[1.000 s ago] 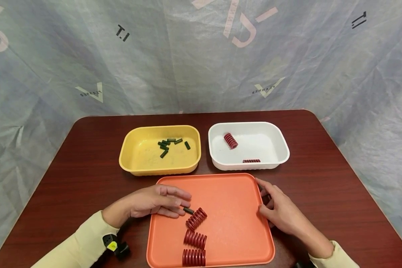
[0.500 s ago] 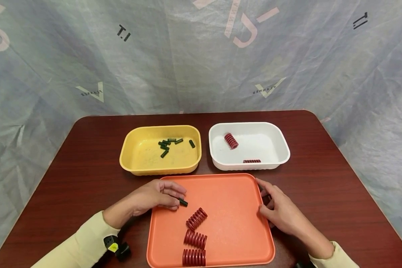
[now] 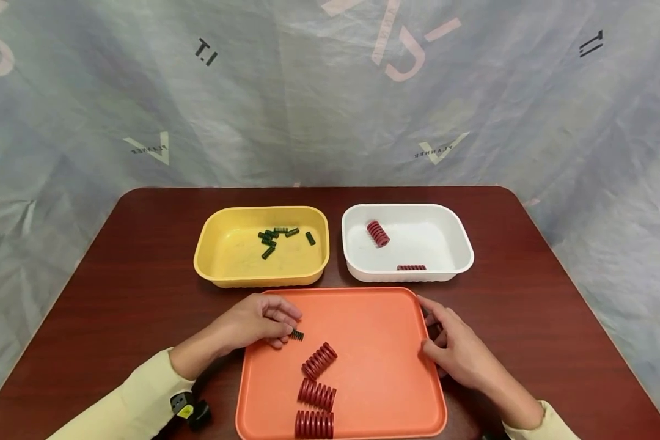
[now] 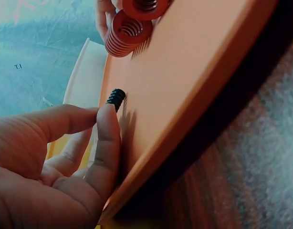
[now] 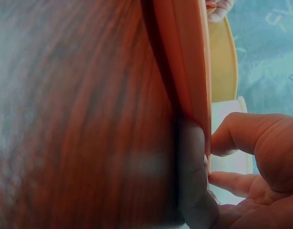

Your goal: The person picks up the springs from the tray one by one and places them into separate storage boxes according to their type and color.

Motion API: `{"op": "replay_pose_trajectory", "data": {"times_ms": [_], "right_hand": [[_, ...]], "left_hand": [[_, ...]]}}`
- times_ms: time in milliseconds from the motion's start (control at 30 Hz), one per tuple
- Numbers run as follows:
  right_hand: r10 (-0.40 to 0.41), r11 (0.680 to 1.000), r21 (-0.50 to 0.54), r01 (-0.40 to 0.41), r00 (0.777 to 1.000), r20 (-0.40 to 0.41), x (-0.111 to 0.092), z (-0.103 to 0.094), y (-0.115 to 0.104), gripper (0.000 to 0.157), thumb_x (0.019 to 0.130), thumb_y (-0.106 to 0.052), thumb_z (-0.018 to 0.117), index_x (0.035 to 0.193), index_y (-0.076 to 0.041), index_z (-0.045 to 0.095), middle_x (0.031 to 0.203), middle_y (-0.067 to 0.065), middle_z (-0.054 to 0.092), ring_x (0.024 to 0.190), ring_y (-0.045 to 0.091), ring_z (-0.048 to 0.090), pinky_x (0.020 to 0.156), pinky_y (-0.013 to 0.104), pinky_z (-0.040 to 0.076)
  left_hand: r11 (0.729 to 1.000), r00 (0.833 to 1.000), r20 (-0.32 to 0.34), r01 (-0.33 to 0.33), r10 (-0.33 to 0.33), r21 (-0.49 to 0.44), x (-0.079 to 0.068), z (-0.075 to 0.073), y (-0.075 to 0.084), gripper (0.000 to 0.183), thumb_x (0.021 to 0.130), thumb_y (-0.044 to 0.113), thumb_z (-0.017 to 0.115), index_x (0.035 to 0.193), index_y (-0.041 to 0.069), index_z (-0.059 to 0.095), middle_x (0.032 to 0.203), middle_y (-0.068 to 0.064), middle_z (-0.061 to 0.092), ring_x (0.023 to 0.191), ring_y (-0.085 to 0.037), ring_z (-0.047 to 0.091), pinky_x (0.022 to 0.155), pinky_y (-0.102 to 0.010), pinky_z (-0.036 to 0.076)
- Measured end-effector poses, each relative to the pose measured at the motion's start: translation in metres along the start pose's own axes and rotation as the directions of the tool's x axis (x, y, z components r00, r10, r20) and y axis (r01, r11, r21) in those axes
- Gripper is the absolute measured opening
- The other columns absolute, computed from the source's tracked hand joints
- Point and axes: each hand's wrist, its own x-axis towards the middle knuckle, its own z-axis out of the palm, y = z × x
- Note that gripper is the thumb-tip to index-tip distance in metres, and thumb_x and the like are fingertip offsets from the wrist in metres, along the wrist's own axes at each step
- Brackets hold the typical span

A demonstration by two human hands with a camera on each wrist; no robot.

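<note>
My left hand (image 3: 253, 322) pinches a small dark green spring (image 3: 297, 335) between thumb and fingers over the left side of the orange tray (image 3: 379, 348). In the left wrist view the green spring (image 4: 116, 98) sticks out past the fingertips, close to the tray surface. Three larger red springs lie on the tray: an angled one (image 3: 319, 360), a middle one (image 3: 317, 395) and a front one (image 3: 315, 424). My right hand (image 3: 459, 348) grips the tray's right rim; the right wrist view shows a finger (image 5: 192, 162) along the outer side of the tray edge.
Behind the tray stands a yellow bin (image 3: 225, 278) with several small green springs (image 3: 269, 242) in it. A white bin (image 3: 445, 272) to its right contains two red springs (image 3: 378, 233). All rest on a dark wooden table (image 3: 137, 269).
The left hand has closed on the green spring and drawn it left and slightly back, away from the angled red spring. The right hand stays at the tray rim.
</note>
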Motion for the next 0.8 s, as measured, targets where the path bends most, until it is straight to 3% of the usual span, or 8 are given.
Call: {"op": "replay_pose_trajectory", "data": {"times_ms": [200,333,500,667,733,800], "right_hand": [[-0.005,1.0,-0.003,0.005,1.0,-0.016,-0.002,0.0,0.0,0.078,0.087,0.008,0.063,0.158,-0.015,0.039,0.115,0.018,0.051,0.068,0.017,0.063,0.041,0.034,0.057],[-0.002,1.0,-0.003,0.002,1.0,-0.018,-0.002,0.0,0.0,0.078,0.087,0.008,0.063,0.158,-0.015,0.039,0.115,0.018,0.051,0.068,0.017,0.064,0.041,0.034,0.057],[0.001,1.0,-0.005,-0.001,1.0,-0.018,-0.002,0.0,0.001,0.078,0.087,0.009,0.063,0.157,-0.014,0.038,0.116,0.019,0.05,0.068,0.017,0.064,0.041,0.034,0.057],[-0.009,1.0,-0.004,0.009,1.0,-0.02,-0.002,0.001,0.001,0.078,0.086,0.009,0.063,0.157,-0.013,0.039,0.116,0.019,0.05,0.067,0.017,0.063,0.041,0.034,0.057],[-0.014,1.0,-0.003,0.014,1.0,-0.02,-0.002,0.001,0.002,0.078,0.086,0.009,0.063,0.157,-0.013,0.039,0.116,0.019,0.051,0.067,0.016,0.063,0.04,0.034,0.057],[-0.019,1.0,-0.002,0.018,1.0,-0.023,-0.002,0.001,0.002,0.079,0.086,0.009,0.063,0.157,-0.013,0.039,0.116,0.019,0.051,0.066,0.016,0.063,0.04,0.034,0.056]], "left_hand": [[0.997,0.999,-0.024,-0.031,0.033,0.067,0.0,0.005,0.002,0.032,0.084,-0.004,0.071,0.115,-0.008,0.068,0.098,-0.014,0.07,0.08,-0.021,0.069,0.073,-0.035,0.063],[0.985,0.996,-0.042,-0.067,0.075,0.161,0.0,0.007,0.003,0.029,0.081,-0.006,0.074,0.11,-0.005,0.07,0.093,-0.012,0.068,0.078,-0.019,0.066,0.07,-0.031,0.061],[0.938,0.989,-0.082,-0.085,0.12,0.337,0.001,0.009,0.004,0.027,0.08,-0.001,0.082,0.105,0.001,0.074,0.091,-0.005,0.069,0.075,-0.015,0.065,0.066,-0.026,0.058],[0.846,0.976,-0.14,-0.07,0.169,0.528,0.001,0.012,0.006,0.02,0.08,0.007,0.085,0.099,0.012,0.078,0.083,0.007,0.071,0.075,-0.009,0.064,0.066,-0.025,0.055],[0.838,0.974,-0.148,-0.066,0.172,0.542,0.0,0.012,0.006,0.018,0.082,0.008,0.085,0.098,0.012,0.078,0.081,0.009,0.07,0.073,-0.008,0.065,0.065,-0.025,0.055],[0.858,0.975,-0.146,-0.069,0.165,0.509,-0.001,0.012,0.006,0.016,0.083,0.008,0.084,0.098,0.009,0.079,0.08,0.007,0.071,0.071,-0.009,0.065,0.063,-0.026,0.057]]}}
